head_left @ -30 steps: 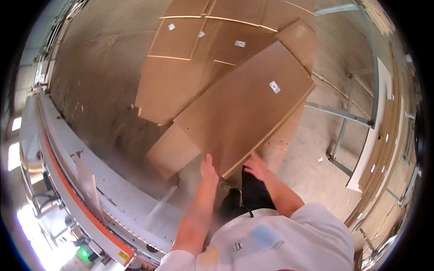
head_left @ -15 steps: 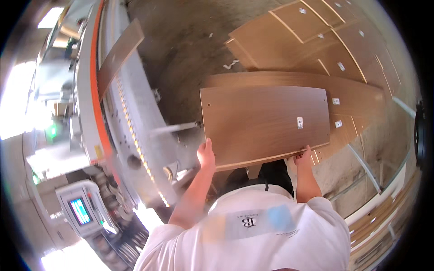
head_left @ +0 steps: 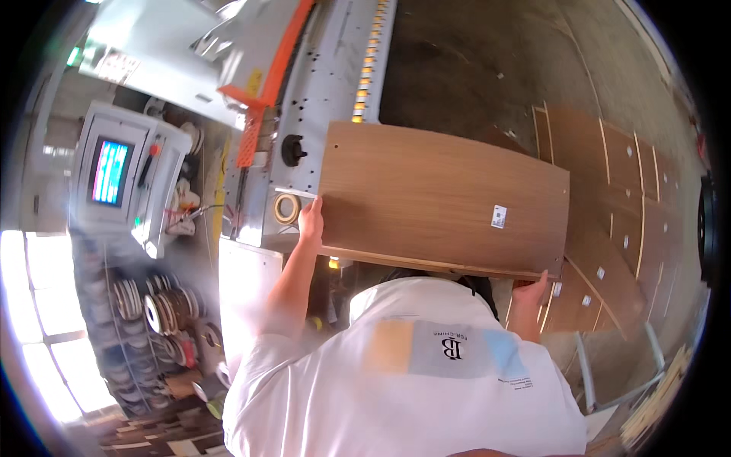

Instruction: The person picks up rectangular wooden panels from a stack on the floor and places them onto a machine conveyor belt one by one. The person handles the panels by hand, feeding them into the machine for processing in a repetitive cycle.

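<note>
Machine first: its long grey surface (head_left: 324,84) runs down from top centre-left, with an orange guard (head_left: 285,57) along its left side and a row of yellow rollers (head_left: 367,65) along its right. Brown boards (head_left: 609,171) lie spread on the floor at frame right.

Wood-grain panel (head_left: 434,194) is mid-frame, in my two hands. Long axis runs left to right, dipping slightly to the right. It lies up-frame of me, spanning the gap between my hands, its left end over or beside the surface's lower end. Left hand is the nearer one to the machine.

Control console (head_left: 126,171) upper left, screen lit; reels (head_left: 171,311) below it.

Left hand (head_left: 310,225) clamped on the panel's lower-left corner, right hand (head_left: 529,293) on the lower edge near the right corner. Hands well apart.

Small stuff: tape roll (head_left: 287,209) just left of my left hand, black knob (head_left: 292,150) above it, white label (head_left: 499,216) on the panel.

Can't see: fingers under the panel, its underside, whether it touches the surface. My legs are mostly covered. Lower-left window (head_left: 46,305) blown out.
</note>
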### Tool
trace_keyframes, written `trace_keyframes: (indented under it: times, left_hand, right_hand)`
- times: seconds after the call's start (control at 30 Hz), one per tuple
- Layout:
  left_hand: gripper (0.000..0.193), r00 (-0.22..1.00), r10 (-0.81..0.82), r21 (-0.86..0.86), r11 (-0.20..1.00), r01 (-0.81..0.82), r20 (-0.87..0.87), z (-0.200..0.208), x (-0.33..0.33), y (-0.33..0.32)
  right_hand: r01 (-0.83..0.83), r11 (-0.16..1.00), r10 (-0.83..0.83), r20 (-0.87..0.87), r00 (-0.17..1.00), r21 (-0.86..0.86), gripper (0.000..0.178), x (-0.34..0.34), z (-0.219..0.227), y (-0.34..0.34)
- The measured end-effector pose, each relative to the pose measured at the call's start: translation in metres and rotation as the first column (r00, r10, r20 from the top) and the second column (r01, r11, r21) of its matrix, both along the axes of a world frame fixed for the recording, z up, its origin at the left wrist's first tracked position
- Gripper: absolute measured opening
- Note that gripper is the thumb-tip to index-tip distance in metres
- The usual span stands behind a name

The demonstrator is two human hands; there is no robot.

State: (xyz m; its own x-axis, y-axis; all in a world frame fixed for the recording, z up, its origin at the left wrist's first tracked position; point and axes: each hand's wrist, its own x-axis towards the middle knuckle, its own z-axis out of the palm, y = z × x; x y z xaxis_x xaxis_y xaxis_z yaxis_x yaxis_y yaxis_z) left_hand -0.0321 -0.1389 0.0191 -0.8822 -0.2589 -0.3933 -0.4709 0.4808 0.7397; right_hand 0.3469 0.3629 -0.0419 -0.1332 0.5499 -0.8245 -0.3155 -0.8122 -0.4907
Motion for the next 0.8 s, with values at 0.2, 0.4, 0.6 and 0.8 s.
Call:
trace_keyframes:
  times: [0.2, 0.4, 0.6, 0.8]
  left_hand:
    - [0.047, 0.996, -0.080, -0.628, 0.777, 0.036, -0.042, 0.018, -0.029, -0.074]
    - [0.051, 0.862, -0.390, -0.758, 0.652, 0.012, -0.322, 0.022, -0.024, -0.090]
    - [0.050, 0.813, -0.514, -0.733, 0.658, 0.171, -0.272, 0.007, 0.010, -0.049]
    - [0.046, 0.824, -0.492, -0.713, 0.681, 0.165, -0.279, 0.007, -0.004, -0.069]
  right_hand:
    - [-0.306, 0.952, 0.307, -0.009, 0.952, 0.015, 0.045, -0.052, -0.015, -0.068]
    - [-0.726, 0.688, 0.710, -0.195, 0.676, -0.012, 0.037, -0.095, 0.043, -0.134]
    - [-0.888, 0.431, 0.831, -0.314, 0.459, -0.159, 0.046, -0.126, 0.035, -0.162]
    - [-0.899, 0.365, 0.817, -0.380, 0.433, -0.241, 0.052, -0.133, 0.040, -0.180]
